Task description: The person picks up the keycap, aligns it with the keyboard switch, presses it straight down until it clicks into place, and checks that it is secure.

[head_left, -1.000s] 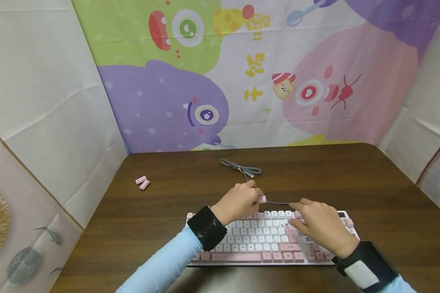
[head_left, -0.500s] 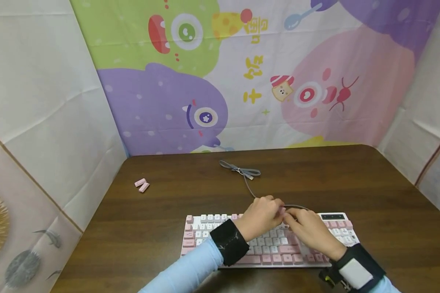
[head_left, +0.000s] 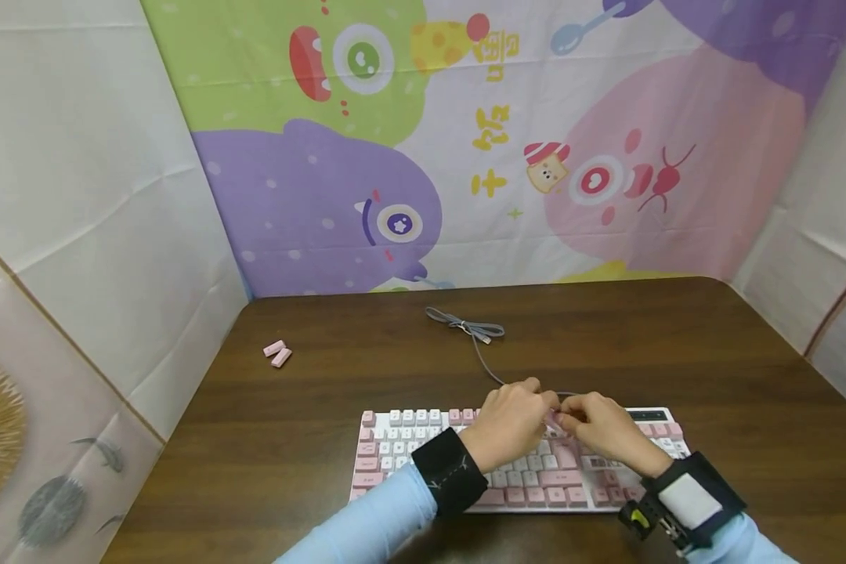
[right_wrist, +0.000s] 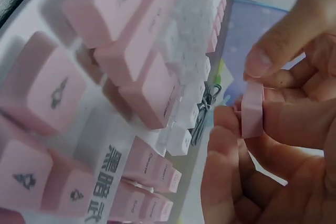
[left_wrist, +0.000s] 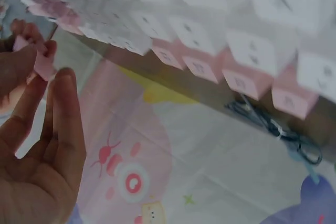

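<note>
1. Two bare hands meet over the far part of a white-and-pink keyboard (head_left: 423,446), with one small pink piece (right_wrist: 253,109) between their fingertips.
2. The left hand (head_left: 511,423) pinches this piece; in the left wrist view the thumb lies across it, and the other fingers are bent beneath and beside it.
3. The right hand (head_left: 609,427) grips it too: its thumb presses one long side while a finger backs the opposite side, so the piece sits at the very tips, well out from the palm.
4. Seen from the right wrist, the piece is tilted slightly off upright and held apart from the keys, just beyond the keyboard's edge in that view.
5. Beyond the hands, a grey cable (head_left: 472,327) lies bundled on the brown table (head_left: 204,454), one strand running toward the left hand and passing behind the fingers.
6. Two similar pink pieces (head_left: 280,358) rest close together near the table's left edge, well apart from both hands.
7. Black bands circle both wrists, over light blue sleeves (head_left: 366,521).
</note>
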`<state>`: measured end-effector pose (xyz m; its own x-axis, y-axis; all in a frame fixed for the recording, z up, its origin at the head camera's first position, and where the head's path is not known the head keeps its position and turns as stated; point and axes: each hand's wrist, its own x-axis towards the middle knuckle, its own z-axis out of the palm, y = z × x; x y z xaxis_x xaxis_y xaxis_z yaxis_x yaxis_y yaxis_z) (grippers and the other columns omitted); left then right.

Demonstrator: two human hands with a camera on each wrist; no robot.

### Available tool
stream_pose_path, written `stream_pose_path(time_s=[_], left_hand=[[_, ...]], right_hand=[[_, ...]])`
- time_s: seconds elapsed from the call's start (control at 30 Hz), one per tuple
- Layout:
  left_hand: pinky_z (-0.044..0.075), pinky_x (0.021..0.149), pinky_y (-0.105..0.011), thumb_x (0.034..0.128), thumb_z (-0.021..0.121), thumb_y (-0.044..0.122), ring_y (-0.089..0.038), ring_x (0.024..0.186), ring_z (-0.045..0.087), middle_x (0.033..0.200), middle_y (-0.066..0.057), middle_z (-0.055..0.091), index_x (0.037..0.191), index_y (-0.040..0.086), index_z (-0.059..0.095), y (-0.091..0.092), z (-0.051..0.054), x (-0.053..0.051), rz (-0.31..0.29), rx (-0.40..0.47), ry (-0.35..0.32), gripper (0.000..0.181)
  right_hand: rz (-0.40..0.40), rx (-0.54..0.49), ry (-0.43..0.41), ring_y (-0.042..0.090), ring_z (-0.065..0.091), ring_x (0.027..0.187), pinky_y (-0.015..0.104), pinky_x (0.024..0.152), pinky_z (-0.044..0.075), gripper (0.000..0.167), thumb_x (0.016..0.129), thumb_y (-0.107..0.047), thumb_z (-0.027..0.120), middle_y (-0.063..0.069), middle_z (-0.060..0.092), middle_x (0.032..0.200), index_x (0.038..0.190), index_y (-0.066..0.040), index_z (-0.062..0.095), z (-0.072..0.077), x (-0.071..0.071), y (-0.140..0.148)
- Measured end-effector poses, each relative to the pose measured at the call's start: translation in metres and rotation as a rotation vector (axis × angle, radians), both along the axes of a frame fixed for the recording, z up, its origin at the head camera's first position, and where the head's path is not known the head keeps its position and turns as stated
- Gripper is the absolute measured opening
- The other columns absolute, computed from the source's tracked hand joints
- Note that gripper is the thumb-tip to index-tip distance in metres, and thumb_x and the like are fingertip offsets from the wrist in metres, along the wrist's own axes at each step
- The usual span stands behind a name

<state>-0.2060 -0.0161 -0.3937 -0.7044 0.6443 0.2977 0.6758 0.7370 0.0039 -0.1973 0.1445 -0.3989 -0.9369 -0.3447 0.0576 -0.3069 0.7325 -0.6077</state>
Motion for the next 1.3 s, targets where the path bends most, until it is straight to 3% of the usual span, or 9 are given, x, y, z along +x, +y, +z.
stream_pose_path(time_s=[0.1,0.2,0.4,0.73,0.9,1.17,1.3], left_hand=[[0.044,0.047,-0.021,0.0794,0.065,0.016,-0.01,0.066,0.059,0.075,0.004,0.058,0.086,0.019,0.067,0.001,-0.001,-0.002,-0.023,-0.004,0.021,0.007],[0.046,0.05,-0.022,0.0782,0.066,0.017,-0.01,0.066,0.06,0.074,0.005,0.06,0.082,0.019,0.069,0.001,-0.003,-0.005,-0.024,0.01,-0.011,0.005],[0.044,0.047,-0.026,0.0759,0.066,0.018,-0.012,0.06,0.06,0.067,0.006,0.061,0.069,0.021,0.067,0.004,-0.013,-0.01,0.029,-0.005,-0.063,0.007],[0.042,0.043,-0.027,0.0729,0.07,0.021,-0.013,0.053,0.056,0.06,0.005,0.059,0.061,0.019,0.062,0.011,-0.021,-0.01,0.037,-0.041,-0.025,0.014],[0.042,0.043,-0.027,0.0708,0.071,0.021,-0.013,0.053,0.056,0.06,0.005,0.061,0.059,0.021,0.064,0.012,-0.022,-0.011,0.06,-0.043,-0.022,0.013],[0.047,0.053,-0.024,0.0684,0.073,0.019,-0.011,0.069,0.063,0.077,0.012,0.068,0.069,0.029,0.073,0.013,-0.016,-0.019,0.152,0.032,-0.212,0.01],[0.046,0.053,-0.024,0.0686,0.073,0.02,-0.011,0.069,0.063,0.075,0.012,0.068,0.069,0.029,0.073,0.015,-0.018,-0.019,0.167,0.019,-0.222,0.009]], right_hand=[[0.04,-0.008,-0.033,0.009,0.043,0.052,0.024,0.047,0.034,0.014,0.086,-0.01,0.055,-0.002,0.051,0.06,0.081,-0.002,0.065,-0.001,-0.004,0.004],[0.022,0.01,-0.012,0.01,0.044,0.054,0.024,0.049,0.035,0.015,0.085,-0.01,0.056,-0.001,0.056,0.064,0.087,0.0,0.068,-0.002,-0.005,0.005],[-0.067,0.138,0.173,0.01,0.053,0.059,0.027,0.05,0.037,0.011,0.074,-0.007,0.066,0.001,0.062,0.071,0.084,-0.006,0.071,-0.011,-0.002,0.005],[-0.013,0.329,0.469,0.016,0.054,0.062,0.029,0.045,0.038,0.014,0.059,-0.005,0.076,-0.003,0.056,0.066,0.069,-0.013,0.072,-0.023,-0.004,0.006],[0.067,0.36,0.455,0.01,0.048,0.058,0.025,0.045,0.035,0.014,0.063,-0.003,0.074,-0.004,0.055,0.066,0.073,-0.012,0.073,-0.02,-0.008,0.007],[0.153,0.342,0.379,0.006,0.039,0.056,0.021,0.045,0.029,0.015,0.07,-0.002,0.07,-0.004,0.055,0.068,0.08,-0.011,0.074,-0.016,-0.014,0.013],[0.146,0.337,0.357,0.005,0.038,0.055,0.02,0.045,0.029,0.016,0.07,-0.002,0.068,-0.005,0.055,0.067,0.081,-0.012,0.075,-0.018,-0.014,0.014]])
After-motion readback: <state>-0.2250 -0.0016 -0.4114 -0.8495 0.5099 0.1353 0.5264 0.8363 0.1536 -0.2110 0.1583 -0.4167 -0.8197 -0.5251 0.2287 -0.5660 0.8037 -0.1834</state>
